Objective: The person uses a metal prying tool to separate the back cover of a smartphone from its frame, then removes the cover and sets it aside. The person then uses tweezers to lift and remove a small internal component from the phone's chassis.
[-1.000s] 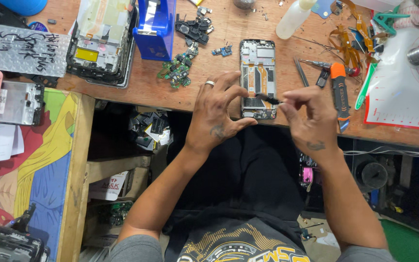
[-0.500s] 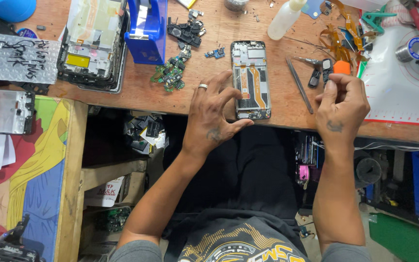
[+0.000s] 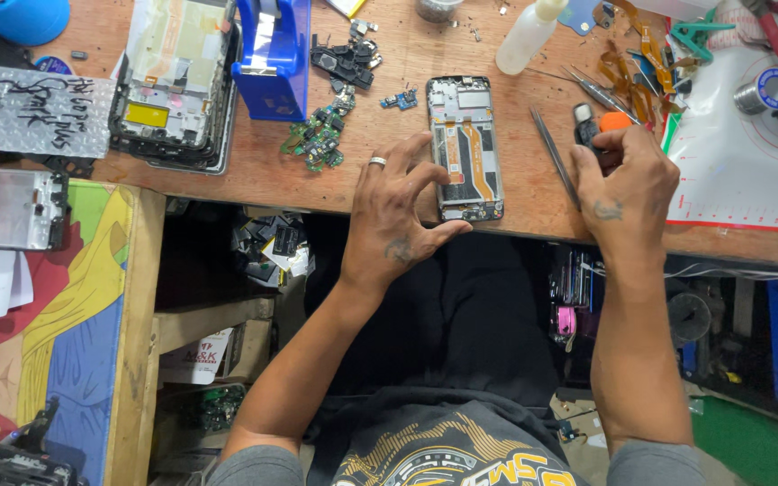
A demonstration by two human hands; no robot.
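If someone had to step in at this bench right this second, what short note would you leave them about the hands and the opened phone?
Left hand: fingers spread, steadying the opened phone frame at the wooden bench edge.
Right hand: off the phone, closed on the orange-tipped tool to the phone's right.
Nearby: tweezers between phone and right hand; small green circuit board left of the phone; white mat far right.
Done: back is off, orange flex cable exposed.
Left: phone is not yet closed; loose parts lie about.
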